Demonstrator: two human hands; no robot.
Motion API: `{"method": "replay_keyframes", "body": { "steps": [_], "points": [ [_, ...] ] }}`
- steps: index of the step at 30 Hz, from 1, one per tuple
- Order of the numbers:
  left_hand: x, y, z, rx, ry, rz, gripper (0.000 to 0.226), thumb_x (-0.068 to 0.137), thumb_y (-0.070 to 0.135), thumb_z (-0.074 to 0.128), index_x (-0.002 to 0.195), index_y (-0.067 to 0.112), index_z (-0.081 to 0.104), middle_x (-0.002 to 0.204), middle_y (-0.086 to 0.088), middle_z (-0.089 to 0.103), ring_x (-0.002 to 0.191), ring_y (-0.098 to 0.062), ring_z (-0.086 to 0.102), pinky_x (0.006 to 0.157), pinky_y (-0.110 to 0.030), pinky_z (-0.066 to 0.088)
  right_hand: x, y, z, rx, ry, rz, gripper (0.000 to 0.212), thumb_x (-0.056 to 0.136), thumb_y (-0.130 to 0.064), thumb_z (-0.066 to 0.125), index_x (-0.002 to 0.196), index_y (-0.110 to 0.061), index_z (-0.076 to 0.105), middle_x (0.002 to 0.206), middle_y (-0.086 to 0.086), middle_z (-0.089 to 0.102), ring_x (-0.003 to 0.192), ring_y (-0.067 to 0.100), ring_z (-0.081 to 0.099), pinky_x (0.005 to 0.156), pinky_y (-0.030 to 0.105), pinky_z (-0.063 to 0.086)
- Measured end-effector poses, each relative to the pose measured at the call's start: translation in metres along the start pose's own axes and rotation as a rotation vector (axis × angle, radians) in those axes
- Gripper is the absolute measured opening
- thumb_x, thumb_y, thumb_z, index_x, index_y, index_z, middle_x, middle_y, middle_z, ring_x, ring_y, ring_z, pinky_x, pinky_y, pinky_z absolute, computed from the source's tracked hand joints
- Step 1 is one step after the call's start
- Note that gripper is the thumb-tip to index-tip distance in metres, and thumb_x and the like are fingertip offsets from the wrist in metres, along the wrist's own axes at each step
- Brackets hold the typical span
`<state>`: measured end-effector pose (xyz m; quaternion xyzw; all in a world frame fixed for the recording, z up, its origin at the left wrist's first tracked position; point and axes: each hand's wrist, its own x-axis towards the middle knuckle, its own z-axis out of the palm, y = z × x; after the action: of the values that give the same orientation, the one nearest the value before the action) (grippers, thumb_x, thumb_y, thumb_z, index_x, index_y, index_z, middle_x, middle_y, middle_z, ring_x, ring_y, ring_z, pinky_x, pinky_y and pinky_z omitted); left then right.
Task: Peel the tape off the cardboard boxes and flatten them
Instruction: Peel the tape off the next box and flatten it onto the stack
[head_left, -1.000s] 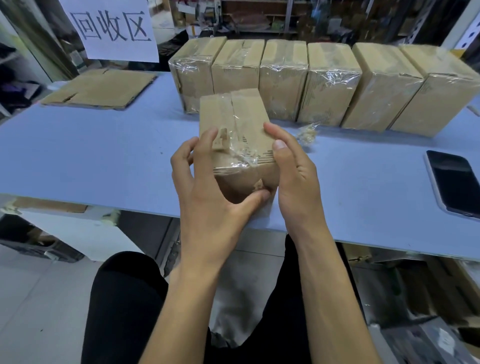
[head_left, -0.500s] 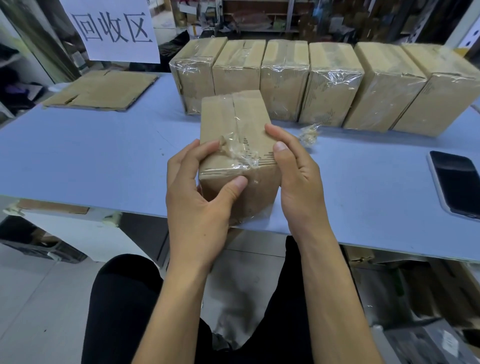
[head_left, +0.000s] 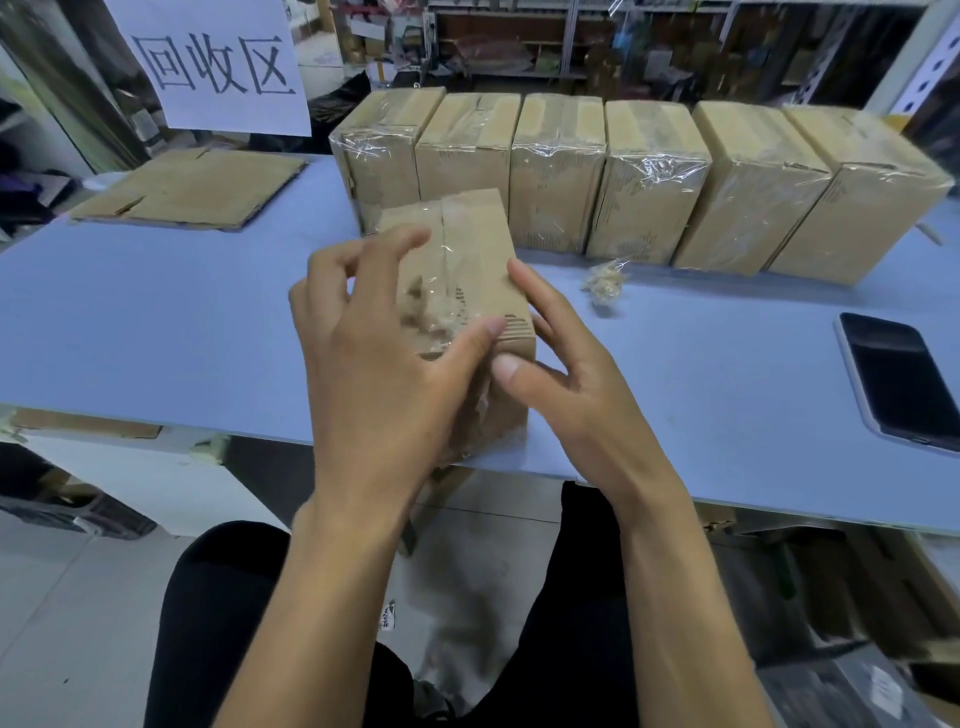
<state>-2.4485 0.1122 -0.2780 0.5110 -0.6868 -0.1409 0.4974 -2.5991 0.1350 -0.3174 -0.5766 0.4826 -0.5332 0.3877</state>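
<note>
A small cardboard box (head_left: 470, 270) stands at the near edge of the blue tabletop (head_left: 156, 322), right in front of the person. Both hands are on it. The left hand (head_left: 374, 364) is at the left side and front of the box. Its thumb presses on the front top edge, next to a bit of crinkly clear tape (head_left: 434, 319) that has come loose there. Its fingers are bent and blurry, so I cannot tell if this grip is pinching the tape or is just loose. The right hand (head_left: 576, 379) holds the right side of the box, with its fingers along the side and its thumb on the front. That grip is clamped on the box.

Behind it, six more taped boxes (head_left: 644, 182) stand side by side in a row. A little ball of old tape (head_left: 605, 283) lies near them. Flat cardboard (head_left: 192, 189) lies at the far left, under a white paper sign (head_left: 218, 67). A dark phone (head_left: 904, 382) lies at the right.
</note>
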Motion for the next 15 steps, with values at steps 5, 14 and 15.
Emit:
{"method": "replay_keyframes", "body": {
  "steps": [5, 14, 15],
  "points": [
    [0.013, 0.004, -0.009, 0.096, -0.141, -0.015, 0.048, 0.071, 0.046, 0.082, 0.101, 0.026, 0.051, 0.092, 0.012, 0.054, 0.099, -0.018, 0.049, 0.073, -0.017, 0.037, -0.001, -0.009, 0.006, -0.167, -0.023, -0.070, 0.070, 0.080, -0.020, 0.068, 0.145, -0.040, 0.048, 0.162, -0.017, 0.025, 0.148, -0.006, 0.022, 0.118, 0.045, 0.035],
    [0.023, -0.002, -0.010, 0.224, -0.379, 0.234, 0.027, 0.082, 0.045, 0.058, 0.068, 0.023, 0.048, 0.070, 0.015, 0.045, 0.086, -0.022, 0.037, 0.071, -0.033, 0.026, 0.006, -0.005, 0.008, 0.000, 0.054, -0.066, 0.053, 0.082, -0.013, 0.046, 0.130, -0.024, 0.064, 0.155, -0.006, 0.041, 0.139, -0.013, 0.032, 0.100, 0.007, 0.036],
    [0.024, -0.003, -0.009, 0.230, -0.382, 0.254, 0.027, 0.083, 0.042, 0.056, 0.066, 0.023, 0.047, 0.070, 0.013, 0.043, 0.085, -0.021, 0.036, 0.070, -0.031, 0.025, 0.007, -0.004, 0.011, 0.020, 0.082, -0.065, 0.050, 0.084, -0.013, 0.045, 0.127, -0.024, 0.066, 0.154, -0.003, 0.044, 0.139, -0.011, 0.033, 0.101, 0.008, 0.036]
  ]
}}
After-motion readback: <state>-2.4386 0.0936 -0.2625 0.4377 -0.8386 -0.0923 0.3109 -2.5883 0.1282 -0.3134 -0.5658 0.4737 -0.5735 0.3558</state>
